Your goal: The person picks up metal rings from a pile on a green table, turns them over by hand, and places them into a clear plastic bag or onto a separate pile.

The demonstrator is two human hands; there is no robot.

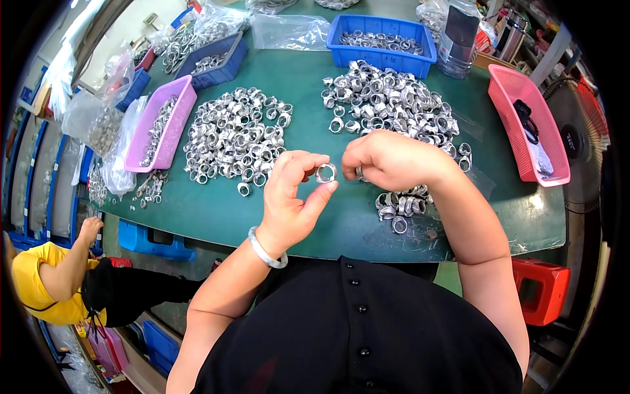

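Observation:
Between thumb and forefinger of my left hand (290, 197), a silver metal ring (317, 175) is pinched upright over the green table (305, 226). Just to its right, my right hand (387, 159) is closed with its fingers curled inward. A bit of grey metal shows at those fingertips, too small to make out. Left of my hands spreads a pile of silver rings (233, 134). A larger ring pile (394, 98) lies beyond my right hand, and a smaller cluster of rings (401, 205) sits under my right wrist.
A blue bin (382, 64) of rings stands at the back, with a second blue bin (220, 73) farther left. A purple basket (182, 121) and a pink basket (518, 82) flank the piles. Another person in yellow (49, 272) is at the left; a fan (577, 141) stands right.

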